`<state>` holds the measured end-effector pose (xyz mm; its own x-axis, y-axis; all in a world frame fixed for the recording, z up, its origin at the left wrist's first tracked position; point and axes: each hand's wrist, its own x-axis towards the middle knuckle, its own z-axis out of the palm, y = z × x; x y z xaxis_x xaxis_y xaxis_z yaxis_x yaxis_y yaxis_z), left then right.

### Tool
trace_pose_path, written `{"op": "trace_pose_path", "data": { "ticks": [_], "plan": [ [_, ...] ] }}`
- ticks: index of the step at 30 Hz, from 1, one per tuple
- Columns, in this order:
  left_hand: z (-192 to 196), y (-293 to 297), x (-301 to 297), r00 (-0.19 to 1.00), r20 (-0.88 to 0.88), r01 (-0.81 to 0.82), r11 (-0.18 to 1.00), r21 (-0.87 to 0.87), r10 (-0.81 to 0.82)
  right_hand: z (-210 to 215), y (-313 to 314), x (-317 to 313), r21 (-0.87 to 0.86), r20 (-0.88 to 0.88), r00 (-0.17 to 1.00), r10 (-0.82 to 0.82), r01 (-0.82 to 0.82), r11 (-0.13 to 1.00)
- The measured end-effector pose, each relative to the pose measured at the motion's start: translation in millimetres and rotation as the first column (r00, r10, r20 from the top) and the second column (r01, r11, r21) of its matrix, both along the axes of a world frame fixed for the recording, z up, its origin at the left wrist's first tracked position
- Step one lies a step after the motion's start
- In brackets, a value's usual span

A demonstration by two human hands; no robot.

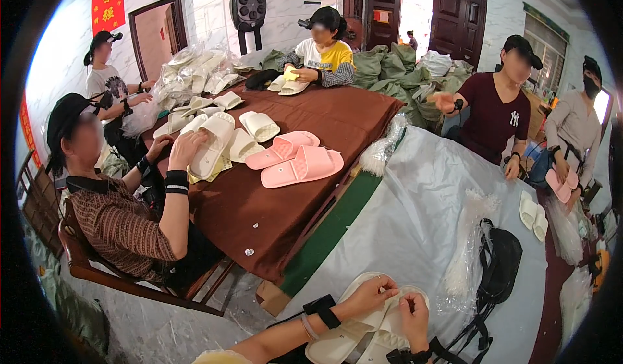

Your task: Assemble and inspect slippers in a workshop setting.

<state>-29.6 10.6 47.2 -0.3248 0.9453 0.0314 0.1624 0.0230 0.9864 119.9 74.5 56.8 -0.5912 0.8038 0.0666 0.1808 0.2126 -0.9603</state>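
At the bottom of the view my left hand (368, 296) and my right hand (414, 313) grip a pair of cream slippers (354, 338). The slippers lie stacked sole to sole on the grey sheet-covered table (415, 195). My left fingers curl over the upper edge of the pair, and my right hand presses on the strap side. A black wrist strap sits on each of my forearms.
A black bag (500, 266) and a bundle of clear plastic bags (470, 247) lie to my right. Two pink slippers (292, 159) and several cream slippers rest on the brown table (259, 215). Several other people work around both tables.
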Motion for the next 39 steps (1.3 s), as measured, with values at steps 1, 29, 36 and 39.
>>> {"op": "trace_pose_path", "data": {
  "ticks": [1,29,36,39],
  "plan": [
    [-1,0,0,1.0,0.002,-0.005,1.0,0.02,0.005,-1,0,0,-0.001,0.0,1.0,0.0,0.0,1.0],
    [0,-1,-2,0.995,-0.075,0.076,0.996,0.041,-0.073,-5,3,1,-0.061,-0.02,1.0,0.018,-0.019,0.998],
    [3,-3,-2,0.989,-0.121,0.092,0.995,0.038,-0.087,-9,2,2,-0.029,-0.014,1.0,0.026,-0.026,0.999],
    [2,-3,-1,0.998,-0.051,0.033,0.999,0.004,-0.033,-4,1,1,0.001,0.012,1.0,0.027,-0.027,1.0]
  ]
}}
